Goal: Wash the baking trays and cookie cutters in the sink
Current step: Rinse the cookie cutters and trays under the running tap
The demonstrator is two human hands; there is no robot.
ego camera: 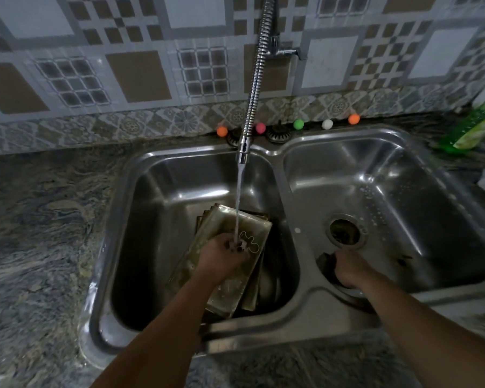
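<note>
A stack of brass-coloured baking trays (221,287) leans in the left basin of the double steel sink (286,175). On the top tray lies a thin figure-shaped cookie cutter (249,240). My left hand (221,254) is over that tray, fingers curled under the running water beside the cutter; what it pinches is hidden by the stream. My right hand (347,268) reaches into the right basin and grips a dark scrub pad (326,261) near the front wall.
A flexible spring faucet (254,88) pours water into the left basin. The drain (345,232) sits in the right basin. Coloured balls (298,124) line the back rim. A green packet (471,130) lies at the far right. Marbled stone counter (39,233) surrounds the sink.
</note>
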